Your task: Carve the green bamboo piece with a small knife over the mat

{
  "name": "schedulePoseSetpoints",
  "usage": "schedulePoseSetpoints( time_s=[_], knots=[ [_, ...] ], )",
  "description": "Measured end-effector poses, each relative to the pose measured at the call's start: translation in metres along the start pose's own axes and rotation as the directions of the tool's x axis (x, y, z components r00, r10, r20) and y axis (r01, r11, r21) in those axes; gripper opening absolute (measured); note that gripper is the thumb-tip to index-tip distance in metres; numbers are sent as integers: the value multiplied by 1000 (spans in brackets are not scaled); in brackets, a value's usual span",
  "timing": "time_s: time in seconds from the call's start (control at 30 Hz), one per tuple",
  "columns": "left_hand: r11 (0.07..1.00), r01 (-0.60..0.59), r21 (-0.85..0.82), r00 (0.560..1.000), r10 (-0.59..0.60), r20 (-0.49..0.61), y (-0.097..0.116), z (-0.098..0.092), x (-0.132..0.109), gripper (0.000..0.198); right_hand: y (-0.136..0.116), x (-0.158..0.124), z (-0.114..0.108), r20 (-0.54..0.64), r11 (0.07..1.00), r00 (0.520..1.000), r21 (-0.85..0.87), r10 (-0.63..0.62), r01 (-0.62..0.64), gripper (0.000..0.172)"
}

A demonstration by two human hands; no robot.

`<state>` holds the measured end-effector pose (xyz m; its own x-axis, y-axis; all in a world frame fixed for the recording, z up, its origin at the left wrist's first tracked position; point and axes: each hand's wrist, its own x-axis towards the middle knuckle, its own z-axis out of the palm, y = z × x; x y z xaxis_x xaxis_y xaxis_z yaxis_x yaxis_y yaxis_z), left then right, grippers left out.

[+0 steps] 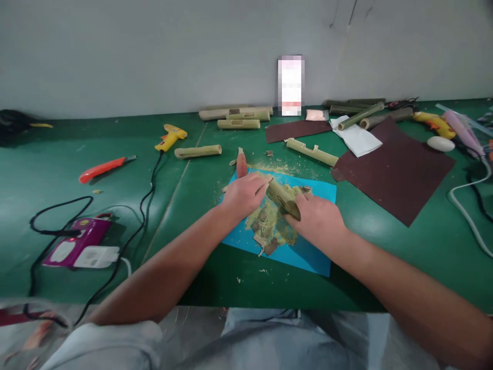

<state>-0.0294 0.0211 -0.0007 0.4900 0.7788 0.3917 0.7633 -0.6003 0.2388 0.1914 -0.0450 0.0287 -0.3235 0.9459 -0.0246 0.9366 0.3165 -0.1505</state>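
Note:
A short bamboo tube (280, 193) with a cut-out slot is held at a slant over a blue sheet (318, 257). My left hand (246, 195) is closed at its upper end, fingers pressed together; whether they also grip a small tool is hidden. My right hand (319, 216) wraps the lower end from the right side. Beneath the tube, a heap of shavings and bark chips (269, 226) covers the middle of the sheet. Just beyond my left hand, a reddish-brown handle-like piece (241, 164) with a pale tip shows, its lower part hidden.
Cut bamboo tubes (239, 124) lie along the wall and to the right. On the left are a yellow glue gun (171, 137), a red utility knife (103, 169) and a purple power strip (82, 239) with black cords. Brown sheets (400, 174) lie right. A blurred phone-like screen (291, 85) leans on the wall.

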Motion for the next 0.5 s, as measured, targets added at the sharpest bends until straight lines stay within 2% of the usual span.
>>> schedulePoseSetpoints(
  time_s=[0.2, 0.4, 0.5],
  knots=[
    [1000, -10, 21, 999, 11, -34, -3, 4, -1, 35, -1, -3, 0, -15, 1000, 1000, 11, -11, 11, 29],
    [998, -56, -16, 998, 55, -34, -5, 2, 0, 33, -7, -3, -3, 44, 1000, 999, 4, -7, 6, 24],
    [999, -35, -28, 998, 33, -45, -6, 3, 0, 34, -8, -2, -4, 61, 1000, 998, 11, -13, 12, 24]
  ],
)
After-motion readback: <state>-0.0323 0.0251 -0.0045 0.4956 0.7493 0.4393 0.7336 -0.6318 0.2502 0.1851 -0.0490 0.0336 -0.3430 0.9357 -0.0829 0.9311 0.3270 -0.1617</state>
